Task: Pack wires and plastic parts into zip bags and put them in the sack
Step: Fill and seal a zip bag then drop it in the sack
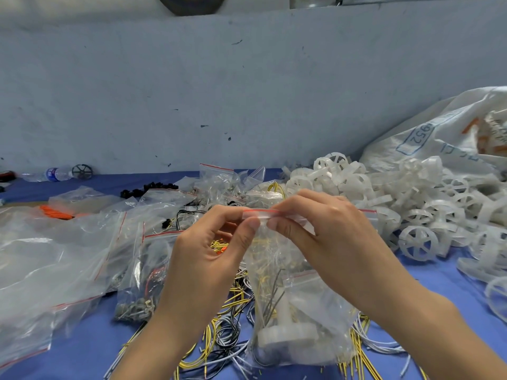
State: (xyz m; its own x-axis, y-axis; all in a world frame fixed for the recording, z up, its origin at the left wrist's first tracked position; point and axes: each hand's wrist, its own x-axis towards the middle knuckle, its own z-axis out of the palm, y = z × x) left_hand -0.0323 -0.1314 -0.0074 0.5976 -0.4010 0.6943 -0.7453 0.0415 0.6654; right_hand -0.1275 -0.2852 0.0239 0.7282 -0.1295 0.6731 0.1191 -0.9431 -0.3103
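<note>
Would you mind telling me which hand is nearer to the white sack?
Right. The right hand pinches the zip bag, lower left of the white sack; the left hand pinches it farther left.

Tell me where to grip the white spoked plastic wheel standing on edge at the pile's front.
Take the white spoked plastic wheel by its top rim, from above: it stands on edge, top rim exposed, with other white wheels crowding behind it.
</note>
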